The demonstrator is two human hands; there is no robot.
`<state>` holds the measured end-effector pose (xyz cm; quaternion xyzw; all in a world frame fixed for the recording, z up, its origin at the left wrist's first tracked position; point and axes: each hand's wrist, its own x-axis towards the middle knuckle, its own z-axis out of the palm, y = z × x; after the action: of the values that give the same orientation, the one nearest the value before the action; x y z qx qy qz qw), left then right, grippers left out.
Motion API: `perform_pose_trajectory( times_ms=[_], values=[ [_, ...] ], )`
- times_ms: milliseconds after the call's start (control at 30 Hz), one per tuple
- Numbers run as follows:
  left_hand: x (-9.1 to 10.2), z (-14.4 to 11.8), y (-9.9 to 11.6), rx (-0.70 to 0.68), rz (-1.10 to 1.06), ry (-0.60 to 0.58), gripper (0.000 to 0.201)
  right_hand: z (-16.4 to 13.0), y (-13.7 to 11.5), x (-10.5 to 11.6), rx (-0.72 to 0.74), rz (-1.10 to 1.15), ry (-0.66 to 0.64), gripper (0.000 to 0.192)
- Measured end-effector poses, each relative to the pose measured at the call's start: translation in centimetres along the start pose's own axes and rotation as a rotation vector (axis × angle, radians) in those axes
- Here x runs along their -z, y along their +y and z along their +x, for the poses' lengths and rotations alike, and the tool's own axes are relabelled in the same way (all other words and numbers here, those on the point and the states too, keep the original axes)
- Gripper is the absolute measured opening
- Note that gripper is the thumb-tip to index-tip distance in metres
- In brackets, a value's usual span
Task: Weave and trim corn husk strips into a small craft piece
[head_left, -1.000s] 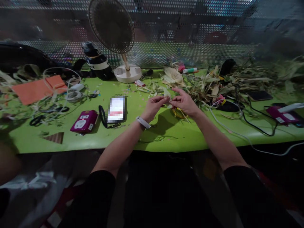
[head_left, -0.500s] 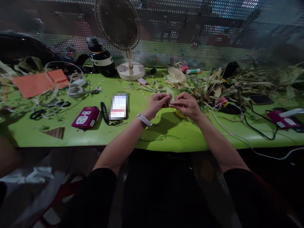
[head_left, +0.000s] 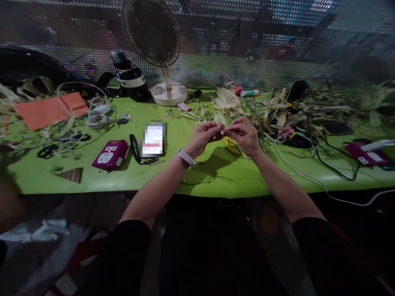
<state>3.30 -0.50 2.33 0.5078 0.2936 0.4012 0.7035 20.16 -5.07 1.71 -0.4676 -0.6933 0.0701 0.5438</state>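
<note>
Both hands have closed in since a second ago, the right's raised fingers now curled down. Left hand (head_left: 202,137) and right hand (head_left: 243,133) meet fingertip to fingertip above the green surface (head_left: 216,172), each grip pinching a pale husk strip (head_left: 220,120) that stands up between them. A yellow ring (head_left: 230,144) lies on the surface just under the right hand. Husk pile (head_left: 277,111) spreads to the right; a phone (head_left: 153,139) and a magenta box (head_left: 110,153) lie to the left, a fan (head_left: 168,92) behind.
</note>
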Motion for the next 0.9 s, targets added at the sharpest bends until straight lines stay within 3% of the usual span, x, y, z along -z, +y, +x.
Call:
perform_pose_trajectory(
  times_ms=[200,467,600,900],
  values=[
    [0.13,0.02,-0.19,0.0,-0.073,-0.031,0.027,-0.1,-0.08,-0.09,0.062,0.019,0.058,0.028],
    [-0.03,-0.51,-0.08,-0.068,-0.065,-0.136,0.034,-0.29,-0.21,-0.81,-0.098,0.105,0.109,0.036],
    [-0.05,-0.55,-0.12,-0.114,0.01,-0.134,0.04,-0.29,-0.45,-0.95,-0.133,0.165,0.113,0.037],
    [0.25,-0.09,-0.24,-0.146,0.02,-0.149,0.049,0.08,-0.24,-0.87,-0.583,0.69,-0.043,0.051]
  ],
)
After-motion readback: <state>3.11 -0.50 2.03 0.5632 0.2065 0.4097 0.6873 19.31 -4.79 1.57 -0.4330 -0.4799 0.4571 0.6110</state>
